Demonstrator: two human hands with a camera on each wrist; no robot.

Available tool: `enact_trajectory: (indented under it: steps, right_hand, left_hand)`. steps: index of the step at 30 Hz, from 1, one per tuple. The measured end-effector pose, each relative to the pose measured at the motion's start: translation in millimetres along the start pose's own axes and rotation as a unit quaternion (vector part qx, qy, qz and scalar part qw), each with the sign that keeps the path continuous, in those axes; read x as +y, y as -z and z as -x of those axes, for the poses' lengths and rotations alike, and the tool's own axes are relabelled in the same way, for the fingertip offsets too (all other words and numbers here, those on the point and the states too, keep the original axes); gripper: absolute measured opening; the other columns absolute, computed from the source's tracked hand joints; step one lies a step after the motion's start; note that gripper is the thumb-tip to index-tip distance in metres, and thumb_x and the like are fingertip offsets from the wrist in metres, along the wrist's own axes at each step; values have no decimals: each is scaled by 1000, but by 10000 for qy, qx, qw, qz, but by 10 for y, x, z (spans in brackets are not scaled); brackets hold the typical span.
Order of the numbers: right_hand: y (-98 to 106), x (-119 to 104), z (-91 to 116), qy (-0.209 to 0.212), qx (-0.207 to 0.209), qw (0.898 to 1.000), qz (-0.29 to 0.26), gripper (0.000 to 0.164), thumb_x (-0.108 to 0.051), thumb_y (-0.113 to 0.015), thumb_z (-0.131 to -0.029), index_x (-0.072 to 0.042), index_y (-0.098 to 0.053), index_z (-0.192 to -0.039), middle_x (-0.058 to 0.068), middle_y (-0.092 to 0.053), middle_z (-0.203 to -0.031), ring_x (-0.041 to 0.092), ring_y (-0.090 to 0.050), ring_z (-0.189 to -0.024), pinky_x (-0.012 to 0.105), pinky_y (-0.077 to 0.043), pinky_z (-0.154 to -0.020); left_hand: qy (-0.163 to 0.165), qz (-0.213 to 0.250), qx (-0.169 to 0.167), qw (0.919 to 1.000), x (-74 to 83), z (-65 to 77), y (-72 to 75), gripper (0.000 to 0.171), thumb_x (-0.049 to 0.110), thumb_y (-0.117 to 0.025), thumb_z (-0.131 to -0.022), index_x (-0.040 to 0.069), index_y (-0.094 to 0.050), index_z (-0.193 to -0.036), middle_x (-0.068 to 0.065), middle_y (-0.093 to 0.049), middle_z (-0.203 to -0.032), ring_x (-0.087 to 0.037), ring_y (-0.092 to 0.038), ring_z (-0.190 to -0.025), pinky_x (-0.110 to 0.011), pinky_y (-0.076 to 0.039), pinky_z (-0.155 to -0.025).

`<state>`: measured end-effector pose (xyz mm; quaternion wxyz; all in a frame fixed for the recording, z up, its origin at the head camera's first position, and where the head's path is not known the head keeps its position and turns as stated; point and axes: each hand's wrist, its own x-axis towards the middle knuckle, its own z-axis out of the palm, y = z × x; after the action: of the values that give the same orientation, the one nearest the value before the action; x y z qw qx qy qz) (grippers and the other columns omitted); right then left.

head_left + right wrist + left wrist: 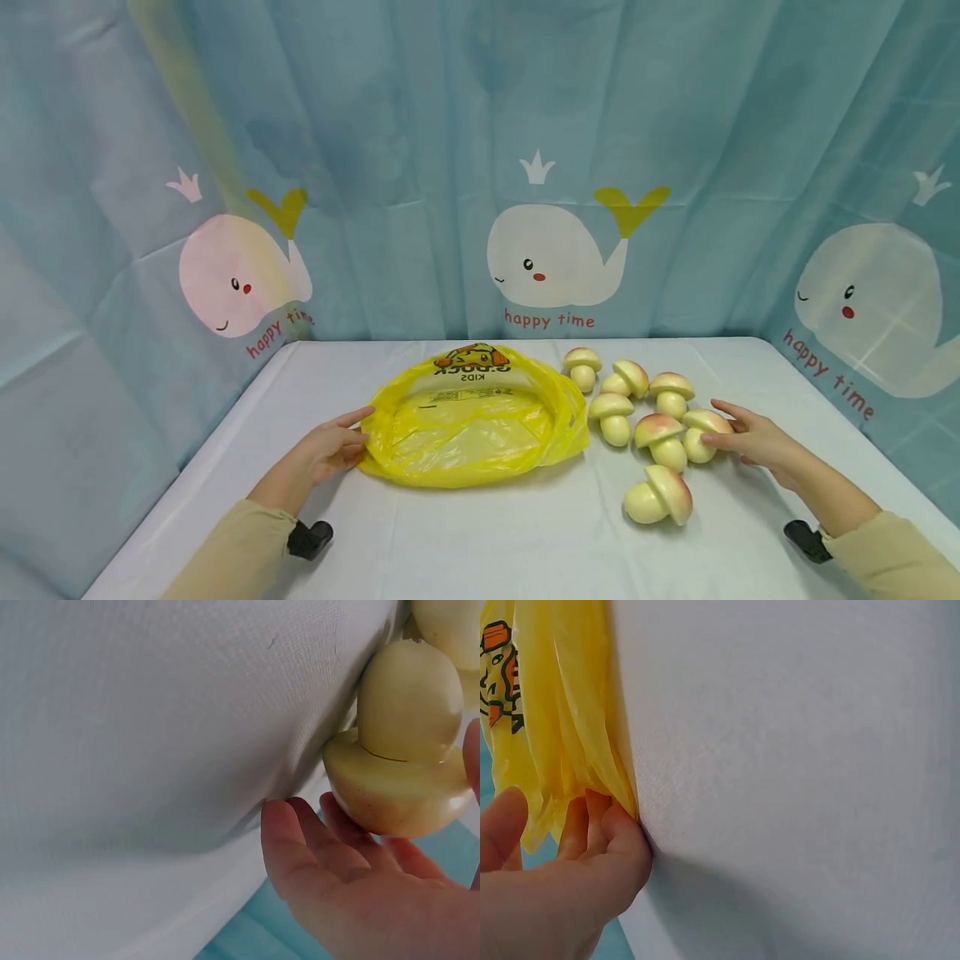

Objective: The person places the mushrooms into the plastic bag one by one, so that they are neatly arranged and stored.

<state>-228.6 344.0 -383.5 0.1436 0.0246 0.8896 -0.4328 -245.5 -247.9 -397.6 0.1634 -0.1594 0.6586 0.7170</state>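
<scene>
While a pale blue curtain printed with whales rises at twelve o'clock, a white counter carries an open yellow bag towards eleven o'clock and seven mushrooms at the bag's three o'clock. Reaching in from seven o'clock, the left hand touches the bag's nine-o'clock edge, half-open, fingers bent and thumb parted; from five o'clock, the right hand spreads loosely around the outermost mushroom, not gripping it.

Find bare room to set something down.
Bare white table lies in front of the yellow plastic bag, and beyond the left hand, left of the bag. Right of the bag is crowded: seven toy mushrooms, up to the right hand.
</scene>
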Motion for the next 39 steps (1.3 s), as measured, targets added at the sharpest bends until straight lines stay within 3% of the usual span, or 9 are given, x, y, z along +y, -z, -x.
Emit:
enact_trajectory:
  steps: [4, 10, 15, 20, 23, 29, 33, 36, 39]
  right_hand:
    - [4, 23, -7, -23, 68, 10000, 45, 89, -36, -62, -94, 9, -9, -150, 46, -13, -145, 55, -28, -129, 65, -36, -94]
    - [20, 13, 22, -76, 86, 9999, -8, 85, -38, -58, -96, 12, -12, -148, 45, -13, -145, 56, -29, -127, 60, -42, -89]
    - [66, -21, 68, -107, 184, 9996, -159, 82, -38, -56, -98, 13, -15, -147, 40, -31, -139, 40, -54, -109, 51, -48, -86]
    - [151, -85, 134, 60, 154, 9969, -767, 77, -32, -53, -100, 14, -13, -147, 14, -56, -113, 12, -60, -88, 36, -53, -77]
    - [217, -144, 172, 155, 170, 9932, -1139, 75, -30, -51, -101, 13, -11, -148, -1, -55, -105, 11, -59, -86, 35, -54, -75]
    - [295, -273, 212, 470, 328, 9863, -1545, 67, -26, -48, -102, 10, -14, -147, -6, -50, -106, 12, -58, -86, 36, -54, -77]
    - [302, -365, 227, 698, 241, 9727, -2198, 39, -23, -49, -102, -9, -36, -136, -7, -50, -103, 14, -56, -86, 34, -52, -75]
    - [303, -415, 261, 891, 73, 9508, -2966, 16, -18, -48, -102, -25, -48, -117, -6, -53, -101, 17, -56, -86, 34, -52, -74]
    - [303, -452, 304, 1186, -102, 9251, -3607, 20, -14, -44, -102, -29, -55, -108, -4, -55, -102, 18, -58, -87, 36, -52, -74]
  left_hand:
    - [30, 97, -171, 9998, -32, -43, -6, 63, -8, -47, -96, 5, -23, -153, -24, -19, -153, -20, -49, -99, -39, -36, -99]
    - [59, 234, -316, 9992, -78, -36, -7, 61, -6, -45, -98, 5, -22, -154, -19, -30, -144, -17, -48, -96, -30, -38, -89]
    - [19, 219, -401, 9990, -120, -36, -4, 61, -5, -44, -99, 3, -20, -154, -21, -32, -145, -16, -49, -100, -30, -38, -90]
    - [109, 444, -295, 9985, -128, -32, -13, 62, -4, -45, -99, 5, -20, -154, -20, -30, -146, -17, -48, -103, -30, -39, -93]
    - [164, 510, -288, 9981, -123, -44, -1, 63, -4, -48, -98, 6, -21, -154, -19, -30, -147, -18, -47, -105, -31, -38, -95]
    - [247, 527, -407, 9975, -105, -68, 38, 62, -2, -54, -96, 8, -30, -152, -16, -36, -143, -19, -46, -106, -29, -38, -94]
    - [165, 482, -262, 9984, -107, -58, 5, 63, -3, -50, -97, 6, -25, -153, -18, -31, -146, -20, -45, -107, -31, -37, -95]
    - [116, 494, -252, 9984, -124, -45, -21, 62, -4, -47, -98, 5, -22, -154, -17, -34, -141, -18, -47, -103, -29, -38, -92]
    - [56, 487, -277, 9984, -157, -50, -32, 61, -4, -45, -99, 4, -21, -154, -13, -40, -132, -16, -49, -97, -28, -39, -88]
